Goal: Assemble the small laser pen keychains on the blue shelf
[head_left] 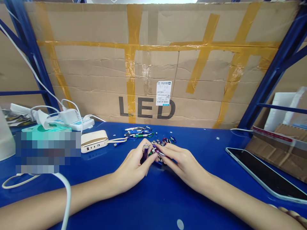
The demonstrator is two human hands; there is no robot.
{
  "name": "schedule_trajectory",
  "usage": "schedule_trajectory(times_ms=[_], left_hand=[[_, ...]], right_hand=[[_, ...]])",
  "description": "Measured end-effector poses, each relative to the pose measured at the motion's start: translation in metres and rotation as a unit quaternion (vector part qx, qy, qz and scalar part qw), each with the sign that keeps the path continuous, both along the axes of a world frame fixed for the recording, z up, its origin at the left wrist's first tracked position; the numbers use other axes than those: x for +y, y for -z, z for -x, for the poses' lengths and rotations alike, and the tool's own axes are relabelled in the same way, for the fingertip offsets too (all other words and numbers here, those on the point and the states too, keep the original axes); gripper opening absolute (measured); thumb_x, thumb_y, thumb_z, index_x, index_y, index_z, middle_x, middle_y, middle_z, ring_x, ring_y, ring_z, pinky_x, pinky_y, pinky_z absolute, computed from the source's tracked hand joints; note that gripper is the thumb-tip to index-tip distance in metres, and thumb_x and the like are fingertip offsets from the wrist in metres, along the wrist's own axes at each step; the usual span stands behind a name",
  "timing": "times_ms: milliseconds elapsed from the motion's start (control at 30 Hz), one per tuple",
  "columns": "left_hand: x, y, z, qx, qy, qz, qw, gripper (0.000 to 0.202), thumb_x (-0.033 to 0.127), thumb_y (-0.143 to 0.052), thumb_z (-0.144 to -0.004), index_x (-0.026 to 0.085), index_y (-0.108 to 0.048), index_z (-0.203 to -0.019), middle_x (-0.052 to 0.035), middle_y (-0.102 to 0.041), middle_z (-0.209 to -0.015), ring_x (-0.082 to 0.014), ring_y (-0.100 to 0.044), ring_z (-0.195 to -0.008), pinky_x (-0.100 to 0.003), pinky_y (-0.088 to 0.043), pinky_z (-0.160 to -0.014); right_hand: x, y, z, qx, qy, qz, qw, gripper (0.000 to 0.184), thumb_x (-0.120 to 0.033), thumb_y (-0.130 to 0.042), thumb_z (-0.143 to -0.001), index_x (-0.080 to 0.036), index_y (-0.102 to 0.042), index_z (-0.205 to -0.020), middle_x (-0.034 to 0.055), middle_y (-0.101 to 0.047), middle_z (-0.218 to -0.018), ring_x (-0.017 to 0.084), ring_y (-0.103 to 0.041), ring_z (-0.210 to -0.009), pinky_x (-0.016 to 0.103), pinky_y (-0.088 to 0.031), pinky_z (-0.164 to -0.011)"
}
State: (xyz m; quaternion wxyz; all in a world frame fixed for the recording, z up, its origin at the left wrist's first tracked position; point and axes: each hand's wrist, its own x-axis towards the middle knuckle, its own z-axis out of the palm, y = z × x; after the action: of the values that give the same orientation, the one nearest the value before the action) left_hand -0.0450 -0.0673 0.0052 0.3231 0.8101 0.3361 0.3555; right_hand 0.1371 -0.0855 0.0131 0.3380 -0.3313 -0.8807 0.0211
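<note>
My left hand [131,166] is closed around a short purple metal tube [144,155], with a silvery ring at its upper end. Close beside it, my right hand [186,163] pinches a small purple and silver piece [161,153] between thumb and fingers; its exact kind is partly hidden. The fingertips of both hands nearly meet. Behind and beneath them lies a heap of small round silver parts [154,142], along with red and blue carabiner clips [173,139]. Farther back is a row of slim metal penlights [137,131] in silver, blue and green.
A white power bank [94,141] with a cable loop lies left of the penlights. Chargers plug into a power strip [82,124] behind it. A phone [266,174] rests at right, before a cardboard box [278,150]. A large taped carton [103,73] walls off the back.
</note>
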Motion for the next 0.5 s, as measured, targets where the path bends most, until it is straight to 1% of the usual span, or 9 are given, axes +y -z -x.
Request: schedule_trajectory(times_ms=[100,167,300,400,500], left_hand=[[-0.0006,-0.0016,-0.0004,0.001,-0.007,0.004,1.0,0.021,0.039,-0.041,-0.088,0.02,-0.036,-0.079,0.0091,-0.042,-0.055,-0.0076,-0.043,-0.045,-0.023,-0.037,-0.053],[-0.0011,-0.0026,-0.0006,-0.007,-0.002,0.013,1.0,0.024,0.04,-0.042,-0.088,0.021,-0.033,-0.076,0.0089,-0.043,-0.056,-0.0074,-0.044,-0.045,-0.023,-0.038,-0.054],[-0.001,-0.0023,-0.0004,-0.02,0.017,0.032,0.999,0.022,0.039,-0.037,-0.09,0.021,-0.035,-0.078,0.0085,-0.043,-0.058,-0.0063,-0.042,-0.041,-0.022,-0.037,-0.051],[-0.0001,-0.0012,0.0,-0.018,-0.009,0.004,1.0,0.02,0.037,-0.038,-0.089,0.021,-0.035,-0.077,0.0091,-0.038,-0.057,-0.006,-0.038,-0.042,-0.021,-0.034,-0.05],[-0.0004,-0.0013,0.0003,0.002,-0.041,-0.036,0.999,0.018,0.035,-0.039,-0.088,0.021,-0.036,-0.078,0.0077,-0.039,-0.06,-0.0079,-0.039,-0.05,-0.022,-0.033,-0.053]], right_hand=[[0.0009,0.0017,-0.0005,-0.002,-0.001,-0.007,1.0,0.036,-0.02,-0.036,-0.093,-0.019,-0.047,-0.127,0.0085,-0.06,-0.098,0.018,-0.058,-0.093,0.031,-0.051,-0.079],[0.0013,0.0029,-0.0009,-0.003,-0.004,-0.005,1.0,0.037,-0.02,-0.035,-0.093,-0.018,-0.045,-0.129,0.009,-0.059,-0.099,0.018,-0.057,-0.093,0.031,-0.051,-0.079],[0.0,0.0026,-0.0012,-0.003,-0.004,0.026,1.0,0.037,-0.024,-0.038,-0.093,-0.018,-0.045,-0.129,0.0084,-0.058,-0.1,0.017,-0.056,-0.091,0.031,-0.05,-0.08],[-0.0017,0.0005,-0.0001,0.008,0.004,0.065,0.998,0.039,-0.03,-0.044,-0.091,-0.017,-0.047,-0.127,0.0064,-0.058,-0.092,0.015,-0.056,-0.078,0.028,-0.05,-0.072],[-0.0019,-0.0013,0.002,0.041,0.011,0.096,0.994,0.035,-0.03,-0.043,-0.091,-0.016,-0.052,-0.121,0.0048,-0.059,-0.086,0.014,-0.055,-0.074,0.026,-0.048,-0.069]])
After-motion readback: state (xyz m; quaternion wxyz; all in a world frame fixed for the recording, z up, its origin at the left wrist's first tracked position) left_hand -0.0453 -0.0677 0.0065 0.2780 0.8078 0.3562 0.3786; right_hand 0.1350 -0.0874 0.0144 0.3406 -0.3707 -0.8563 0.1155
